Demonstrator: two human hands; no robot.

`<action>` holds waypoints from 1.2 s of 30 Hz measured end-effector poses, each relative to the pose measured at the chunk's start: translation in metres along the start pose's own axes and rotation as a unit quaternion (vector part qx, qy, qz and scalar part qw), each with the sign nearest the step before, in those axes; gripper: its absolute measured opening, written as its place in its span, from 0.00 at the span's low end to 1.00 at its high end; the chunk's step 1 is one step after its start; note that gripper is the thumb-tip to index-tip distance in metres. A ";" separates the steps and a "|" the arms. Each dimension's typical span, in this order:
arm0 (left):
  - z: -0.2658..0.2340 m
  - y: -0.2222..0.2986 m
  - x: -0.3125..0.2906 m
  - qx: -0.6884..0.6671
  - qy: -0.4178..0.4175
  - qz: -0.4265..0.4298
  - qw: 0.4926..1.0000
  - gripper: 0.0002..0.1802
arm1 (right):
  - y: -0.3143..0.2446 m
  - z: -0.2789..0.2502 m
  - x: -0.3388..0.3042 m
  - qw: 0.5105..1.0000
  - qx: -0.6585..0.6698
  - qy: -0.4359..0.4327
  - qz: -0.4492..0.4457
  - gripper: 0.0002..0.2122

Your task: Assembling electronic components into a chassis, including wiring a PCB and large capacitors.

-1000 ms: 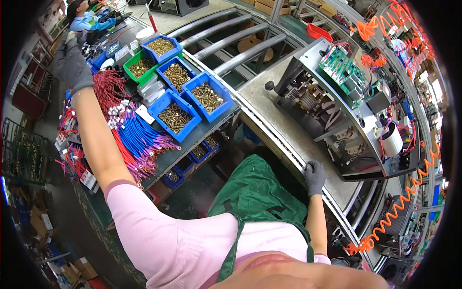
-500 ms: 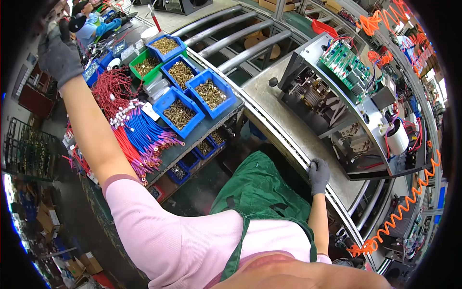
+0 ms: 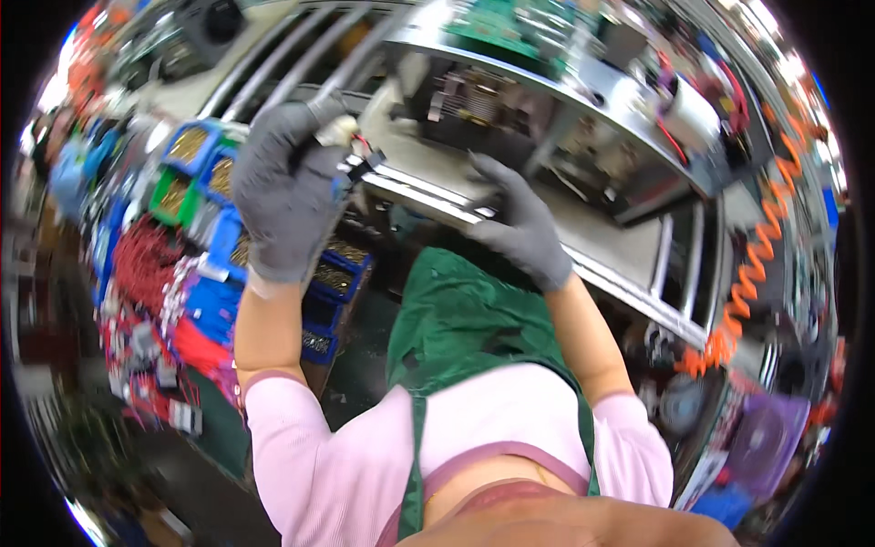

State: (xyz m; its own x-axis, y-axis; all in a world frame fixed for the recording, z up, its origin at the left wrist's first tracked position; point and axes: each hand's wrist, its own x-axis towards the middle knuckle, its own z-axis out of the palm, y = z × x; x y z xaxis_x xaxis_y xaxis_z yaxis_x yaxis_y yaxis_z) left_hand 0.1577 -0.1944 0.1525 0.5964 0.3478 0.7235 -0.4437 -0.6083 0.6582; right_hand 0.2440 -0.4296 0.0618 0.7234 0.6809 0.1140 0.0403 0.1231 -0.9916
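Note:
My left hand (image 3: pixel 292 196), in a grey glove, is raised in front of the roller line with its fingers closed. Between thumb and fingertips it grips a small black-and-white part with a short red wire (image 3: pixel 366 164); blur hides its exact kind. To its right, my gloved right hand (image 3: pixel 524 219) holds nothing, its thumb and fingers apart. It hovers over the near rail of the line, just in front of an open metal equipment chassis (image 3: pixel 592 98). A green circuit board (image 3: pixel 501 32) sits on top of the chassis, and a white cylinder (image 3: pixel 690 114) stands at its right.
Blue bins (image 3: pixel 190 146) of brass-coloured fasteners and a green bin (image 3: pixel 173 196) stand on the left bench. Red wire bundles (image 3: pixel 146 260) and blue cables (image 3: pixel 211 305) lie nearer. An orange coiled hose (image 3: pixel 755 264) hangs at right, above a purple basket (image 3: pixel 766 442).
My left hand has come back from the far left bench, now gripping the small wired part. My right hand has lifted off the rail and opened. The view has turned.

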 end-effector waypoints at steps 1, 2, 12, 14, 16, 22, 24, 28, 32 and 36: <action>0.022 0.002 -0.012 -0.007 -0.020 -0.006 1.000 0.09 | -0.016 0.011 0.002 1.000 0.016 -0.016 0.002 0.43; 0.044 -0.001 -0.021 -0.024 -0.041 0.005 0.999 0.10 | -0.012 0.014 0.001 0.996 0.077 -0.035 -0.021 0.43; 0.132 -0.047 -0.053 -0.344 -0.012 -0.314 0.884 0.18 | 0.065 -0.059 -0.037 0.918 -0.343 0.196 -0.028 0.22; 0.129 -0.053 -0.038 -0.341 0.037 -0.303 0.889 0.20 | 0.067 -0.071 -0.026 0.913 -0.344 0.215 -0.040 0.21; 0.121 -0.057 -0.026 -0.302 0.067 -0.307 0.900 0.22 | 0.068 -0.083 -0.014 0.893 -0.376 0.243 -0.052 0.19; 0.070 -0.086 0.000 -0.170 0.165 -0.169 0.957 0.25 | 0.061 -0.121 -0.005 0.788 -0.553 0.270 -0.033 0.16; 0.057 -0.107 -0.001 -0.199 0.183 -0.153 0.951 0.29 | 0.053 -0.123 -0.001 0.773 -0.597 0.208 0.054 0.16; 0.067 -0.083 0.003 -0.021 0.153 -0.140 0.978 0.35 | 0.050 -0.134 0.012 0.766 -0.619 0.140 0.099 0.15; 0.065 -0.084 0.000 0.035 0.096 -0.153 0.983 0.39 | 0.050 -0.139 0.013 0.780 -0.599 0.147 0.102 0.16; 0.086 -0.065 0.002 -0.238 0.102 -0.211 0.943 0.37 | 0.045 -0.141 0.015 0.794 -0.595 0.121 0.016 0.18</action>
State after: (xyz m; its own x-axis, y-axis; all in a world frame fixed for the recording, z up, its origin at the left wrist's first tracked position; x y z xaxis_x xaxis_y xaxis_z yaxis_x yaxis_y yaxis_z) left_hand 0.2451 -0.2157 0.0929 0.6672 0.6471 0.3689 -0.4739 -0.0133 0.8805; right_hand 0.3538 -0.5162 0.0098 0.8432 0.4926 0.2152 0.5373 -0.7599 -0.3658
